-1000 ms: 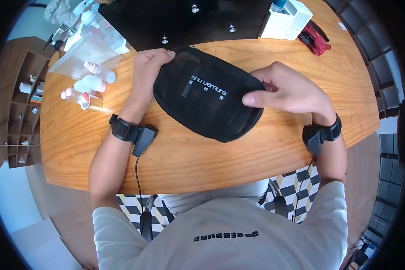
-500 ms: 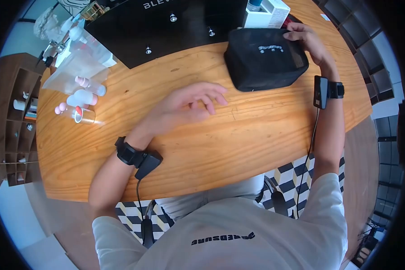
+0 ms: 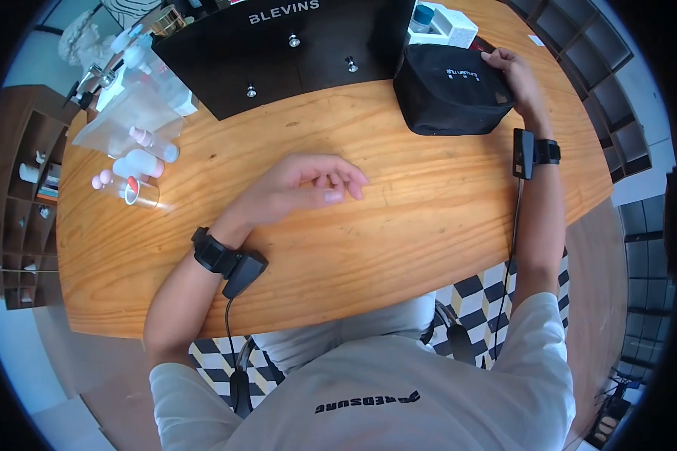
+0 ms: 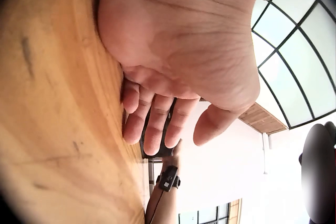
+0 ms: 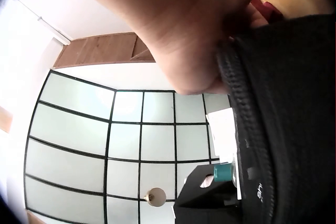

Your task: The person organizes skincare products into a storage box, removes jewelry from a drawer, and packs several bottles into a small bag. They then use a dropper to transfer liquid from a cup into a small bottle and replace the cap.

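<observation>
A black zippered cosmetic bag (image 3: 455, 90) with small white lettering sits at the back right of the wooden table (image 3: 399, 225). My right hand (image 3: 513, 73) grips its right end, with the thumb on top; the other fingers are mostly hidden behind the bag. In the right wrist view the dark fabric of the bag (image 5: 294, 119) fills the right side, right against the hand. My left hand (image 3: 297, 188) rests on its side near the middle of the table, fingers loosely bent around nothing. The left wrist view shows its bare palm.
Behind the bag stand a black drawer cabinet (image 3: 278, 60) marked BLEVINS and a white box (image 3: 451, 28). A dark red item peeks out behind the bag. Several small bottles (image 3: 139, 165), a clear cup (image 3: 144, 195) and a translucent pouch (image 3: 113, 124) occupy the left side.
The bag has gone from between both hands to the back right of the table, with the right hand still on it. The left hand has let go and come down onto the table.
</observation>
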Available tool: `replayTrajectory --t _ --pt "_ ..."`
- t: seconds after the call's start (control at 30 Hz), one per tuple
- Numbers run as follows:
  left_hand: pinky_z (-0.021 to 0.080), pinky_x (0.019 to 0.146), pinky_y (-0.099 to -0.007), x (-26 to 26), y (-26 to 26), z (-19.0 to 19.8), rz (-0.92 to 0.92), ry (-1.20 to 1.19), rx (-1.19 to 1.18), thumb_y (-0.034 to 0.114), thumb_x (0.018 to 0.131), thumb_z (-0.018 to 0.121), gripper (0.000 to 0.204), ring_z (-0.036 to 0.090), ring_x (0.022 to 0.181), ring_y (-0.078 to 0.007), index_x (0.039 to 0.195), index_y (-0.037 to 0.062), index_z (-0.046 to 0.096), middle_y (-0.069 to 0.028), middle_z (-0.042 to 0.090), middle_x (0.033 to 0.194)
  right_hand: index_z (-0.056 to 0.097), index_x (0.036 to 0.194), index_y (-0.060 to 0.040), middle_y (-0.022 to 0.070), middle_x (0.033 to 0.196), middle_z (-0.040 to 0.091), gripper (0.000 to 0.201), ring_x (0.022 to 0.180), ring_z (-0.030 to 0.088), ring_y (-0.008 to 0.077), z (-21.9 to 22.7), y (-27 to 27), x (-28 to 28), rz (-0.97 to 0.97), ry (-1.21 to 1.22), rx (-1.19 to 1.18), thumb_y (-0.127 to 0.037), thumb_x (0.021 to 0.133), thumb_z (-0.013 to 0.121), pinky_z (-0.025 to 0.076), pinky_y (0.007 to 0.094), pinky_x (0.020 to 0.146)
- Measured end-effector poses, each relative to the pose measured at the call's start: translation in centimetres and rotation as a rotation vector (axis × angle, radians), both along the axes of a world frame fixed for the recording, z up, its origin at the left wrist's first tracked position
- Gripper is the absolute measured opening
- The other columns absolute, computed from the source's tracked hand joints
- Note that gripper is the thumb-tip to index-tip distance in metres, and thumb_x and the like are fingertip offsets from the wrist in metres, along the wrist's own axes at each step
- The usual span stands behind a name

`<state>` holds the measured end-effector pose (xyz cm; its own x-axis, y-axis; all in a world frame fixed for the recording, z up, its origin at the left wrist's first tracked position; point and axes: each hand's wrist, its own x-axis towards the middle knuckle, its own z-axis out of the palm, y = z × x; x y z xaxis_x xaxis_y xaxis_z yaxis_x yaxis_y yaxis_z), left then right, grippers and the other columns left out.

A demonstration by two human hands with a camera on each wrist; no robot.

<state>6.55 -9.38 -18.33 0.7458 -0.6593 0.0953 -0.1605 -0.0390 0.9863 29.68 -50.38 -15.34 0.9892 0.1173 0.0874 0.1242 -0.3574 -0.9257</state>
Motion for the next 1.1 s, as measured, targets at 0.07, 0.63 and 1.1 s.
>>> replayTrajectory --t 0.07,0.63,1.1 --pt "0.04 0.076 -0.0218 0.0 0.1 -0.2 -0.012 0.014 -0.009 0.029 0.098 0.066 0.039 0.056 0.09 -0.006 0.127 0.004 0.069 -0.0021 0.073 0.108 0.064 0.084 -0.0094 -0.0047 0.071 0.06 0.023 0.06 0.051 0.0057 -0.2 0.3 0.2 -0.009 -0.013 0.034 -0.026 0.097 0.071 0.039 0.0236 0.055" --pt "0.039 0.07 -0.0217 0.1 0.0 -0.3 0.016 -0.008 0.027 0.025 0.093 0.069 0.033 0.051 0.08 -0.0056 0.119 0.0042 0.073 -0.0006 0.073 0.105 0.069 0.098 -0.0022 0.0011 0.083 0.07 0.027 0.068 0.063 0.0083 -0.3 1.6 -0.6 -0.002 0.05 0.219 -0.029 0.102 0.066 0.05 0.0231 0.062" --pt "0.04 0.071 -0.0222 0.0 0.1 -0.3 0.006 -0.018 0.003 0.021 0.094 0.067 0.029 0.053 0.08 -0.0061 0.117 0.0044 0.073 -0.0007 0.073 0.104 0.07 0.119 -0.0007 0.0092 0.115 0.072 0.048 0.104 0.066 0.0164 -1.5 0.7 1.5 -0.049 0.02 0.36 -0.043 0.107 0.051 0.051 0.0278 0.095"
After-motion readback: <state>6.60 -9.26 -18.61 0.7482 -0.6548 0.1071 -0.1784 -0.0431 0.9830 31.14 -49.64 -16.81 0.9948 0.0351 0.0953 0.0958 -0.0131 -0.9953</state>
